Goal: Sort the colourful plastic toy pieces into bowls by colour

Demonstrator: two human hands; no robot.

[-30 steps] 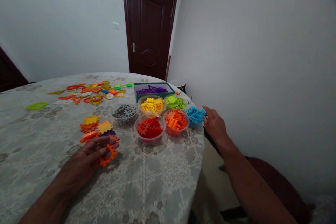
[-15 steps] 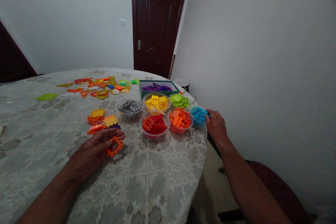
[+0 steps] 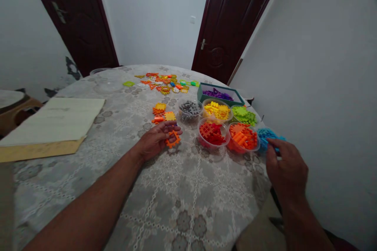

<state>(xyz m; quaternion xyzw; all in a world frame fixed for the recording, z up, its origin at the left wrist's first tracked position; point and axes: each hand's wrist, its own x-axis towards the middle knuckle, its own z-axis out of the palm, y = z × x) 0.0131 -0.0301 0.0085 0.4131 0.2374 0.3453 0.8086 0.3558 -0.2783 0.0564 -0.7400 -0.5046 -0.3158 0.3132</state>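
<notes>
head: orange piece (image 3: 173, 143), hollow square frame, toothed edges

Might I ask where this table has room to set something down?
The widest patch is the tablecloth in front of the bowl of red pieces, right of the left forearm. Another lies between the paper sheets and the left hand. It is crowded around the green box and clustered bowls, and among the far loose pieces.

left arm (image 3: 91, 198) extended forward | left hand (image 3: 154, 138), fingers (image 3: 169, 123) lightly curled | right hand (image 3: 288, 166), fingers pinched
</notes>
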